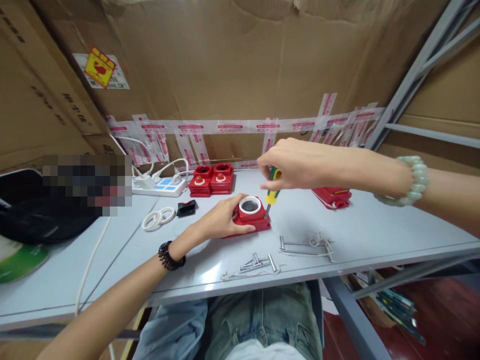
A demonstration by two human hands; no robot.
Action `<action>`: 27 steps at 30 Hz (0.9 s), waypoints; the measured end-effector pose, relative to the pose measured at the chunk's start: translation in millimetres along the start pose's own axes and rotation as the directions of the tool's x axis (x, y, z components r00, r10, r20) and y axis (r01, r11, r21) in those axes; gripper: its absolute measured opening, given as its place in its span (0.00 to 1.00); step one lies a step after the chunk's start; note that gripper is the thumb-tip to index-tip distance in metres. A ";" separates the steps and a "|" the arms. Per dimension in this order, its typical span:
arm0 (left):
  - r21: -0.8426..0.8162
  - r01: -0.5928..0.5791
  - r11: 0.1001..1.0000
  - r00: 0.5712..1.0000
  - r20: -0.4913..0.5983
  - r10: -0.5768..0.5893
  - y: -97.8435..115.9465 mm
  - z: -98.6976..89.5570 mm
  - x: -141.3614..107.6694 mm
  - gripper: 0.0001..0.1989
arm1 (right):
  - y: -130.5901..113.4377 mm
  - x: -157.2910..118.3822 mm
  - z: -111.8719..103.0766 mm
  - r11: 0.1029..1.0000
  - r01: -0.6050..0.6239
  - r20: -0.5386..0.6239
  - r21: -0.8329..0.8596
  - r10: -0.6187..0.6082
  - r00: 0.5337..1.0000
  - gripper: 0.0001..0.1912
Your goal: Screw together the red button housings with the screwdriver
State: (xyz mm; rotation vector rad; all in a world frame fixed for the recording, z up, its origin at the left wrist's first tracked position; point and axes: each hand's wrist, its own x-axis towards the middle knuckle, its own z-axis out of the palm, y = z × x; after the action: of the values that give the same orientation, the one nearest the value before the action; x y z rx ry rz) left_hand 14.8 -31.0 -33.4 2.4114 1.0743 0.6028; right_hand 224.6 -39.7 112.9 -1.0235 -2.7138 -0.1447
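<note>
Under my left hand [225, 216] lies a red housing [255, 223] with a round white ring [250, 205] on top; the fingers are wrapped around its left part. My right hand [287, 162] grips a yellow and green screwdriver [273, 194] from above. The screwdriver stands nearly upright, its tip down at the right corner of the housing. Whether a screw sits under the tip I cannot make out. In front of the housing lie several small metal screws and pins [257, 261] with white string. More metal rods [305, 244], also with string, lie to their right.
Two similar red units [212, 180] stand at the back beside a white power strip [161, 186] with plugged-in cables. White rings [158, 219] and a black part [186, 208] lie at left. Another red unit [333, 197] sits below my right forearm. Cardboard [240, 65] walls the back.
</note>
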 end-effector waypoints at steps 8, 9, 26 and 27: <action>-0.005 -0.003 1.000 1.000 0.001 0.003 -0.3 0.3 0.3 0.35 | -2.0 -5.0 -5.8 0.969 -0.249 0.084 0.006 0.248 0.965 0.17; -0.003 -0.001 1.000 1.000 -0.001 0.001 -0.3 0.3 0.2 0.35 | -0.1 -4.4 -5.3 0.969 -0.234 0.100 -0.077 0.241 0.965 0.17; -0.038 -0.008 0.999 1.000 0.000 0.008 0.5 0.2 0.4 0.34 | 1.6 -3.3 -7.1 0.987 -0.092 0.240 0.129 0.059 0.969 0.16; -0.037 -0.008 0.999 1.000 0.000 0.008 0.6 0.3 0.5 0.34 | 1.9 -3.4 -7.1 0.987 -0.085 0.232 0.134 0.052 0.971 0.17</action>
State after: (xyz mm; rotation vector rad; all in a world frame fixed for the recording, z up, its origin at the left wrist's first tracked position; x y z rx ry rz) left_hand 15.6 -31.0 -33.2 2.3847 1.0446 0.6203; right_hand 229.7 -41.7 118.9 -1.1533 -2.8350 0.1897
